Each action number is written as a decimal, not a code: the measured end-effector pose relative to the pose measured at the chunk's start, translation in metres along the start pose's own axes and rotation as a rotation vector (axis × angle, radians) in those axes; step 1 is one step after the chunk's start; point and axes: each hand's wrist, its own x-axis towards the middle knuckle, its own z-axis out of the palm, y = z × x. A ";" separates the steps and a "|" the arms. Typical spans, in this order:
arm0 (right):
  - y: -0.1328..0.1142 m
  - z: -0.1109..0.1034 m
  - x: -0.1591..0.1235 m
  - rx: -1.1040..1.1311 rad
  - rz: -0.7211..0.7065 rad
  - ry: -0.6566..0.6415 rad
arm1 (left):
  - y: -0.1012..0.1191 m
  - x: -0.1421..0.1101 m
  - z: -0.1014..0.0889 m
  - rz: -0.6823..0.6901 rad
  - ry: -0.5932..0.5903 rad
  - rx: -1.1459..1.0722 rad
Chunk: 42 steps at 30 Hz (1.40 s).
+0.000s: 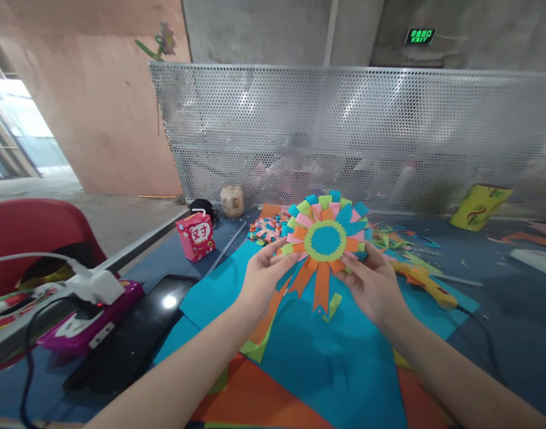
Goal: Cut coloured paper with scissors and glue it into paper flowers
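- Bare forearms (178, 372) reach up from below the rosette (327, 239), crossing the worktop (523, 316).
- Left hand (269, 271), at the rosette's left edge: its grip pinches the petals between thumb and fingers.
- Right hand (374, 283), at the rosette's lower right: its grip likewise pinches the rim, thumb in front.
- The rosette itself is held up between both hands, face to the camera: blue centre, lime zigzag ring, looped petals in orange, pink, lime and blue, two notched orange tails hanging.
- Below the rosette, blue sheets (330, 369) overlap an orange sheet (255, 396).
- Behind and left of the rosette lies a multicoloured looped piece (269, 228); farther left stands a pink carton (196, 236).
- Right of the rosette rest a yellow glue gun (429, 285) and colourful offcuts (391, 239).
- Well left of the rosette, a purple power strip (125, 298) sits beside a black touchscreen device (139, 333).
- Beyond the rosette rises a perforated metal screen (264, 107).
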 end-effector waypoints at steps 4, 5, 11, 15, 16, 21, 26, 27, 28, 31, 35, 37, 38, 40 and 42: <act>0.000 -0.001 0.000 0.020 0.003 0.007 | 0.001 -0.001 0.000 0.013 -0.008 0.013; 0.000 -0.001 0.000 0.020 0.002 -0.004 | 0.001 0.000 0.000 0.014 -0.020 0.013; 0.000 -0.004 0.003 0.036 0.035 -0.025 | 0.003 0.000 0.000 -0.010 -0.025 0.014; -0.001 -0.005 0.005 0.044 0.049 -0.056 | 0.005 0.001 0.000 0.063 0.062 0.008; -0.001 -0.006 0.006 0.044 0.039 -0.062 | 0.005 0.001 0.000 0.094 0.101 0.014; 0.000 -0.008 0.008 0.046 -0.021 -0.026 | 0.004 0.003 -0.004 0.213 0.373 0.123; -0.003 -0.012 0.002 -0.270 -0.402 -0.028 | 0.004 0.004 -0.005 0.067 0.164 0.012; -0.005 -0.012 0.000 -0.390 -0.551 -0.087 | 0.005 0.004 -0.004 -0.011 0.127 -0.040; -0.007 -0.013 -0.003 -0.514 -0.704 -0.178 | 0.007 0.003 -0.003 -0.092 0.092 -0.090; -0.012 -0.016 -0.008 -0.809 -1.118 -0.485 | 0.014 -0.001 -0.002 -0.272 0.043 -0.166; -0.012 -0.020 -0.006 -0.943 -1.401 -0.662 | 0.024 0.000 -0.008 -0.317 0.049 -0.097; -0.012 -0.021 -0.004 -0.939 -1.411 -0.688 | 0.029 0.002 -0.013 -0.292 -0.037 -0.094; -0.012 -0.021 -0.004 -0.935 -1.408 -0.694 | 0.032 0.004 -0.015 -0.288 -0.095 -0.086; -0.012 -0.022 -0.003 -0.932 -1.400 -0.702 | 0.037 0.006 -0.016 -0.280 -0.195 -0.015; -0.012 -0.022 -0.003 -0.952 -1.393 -0.728 | 0.039 0.007 -0.016 -0.247 -0.248 0.079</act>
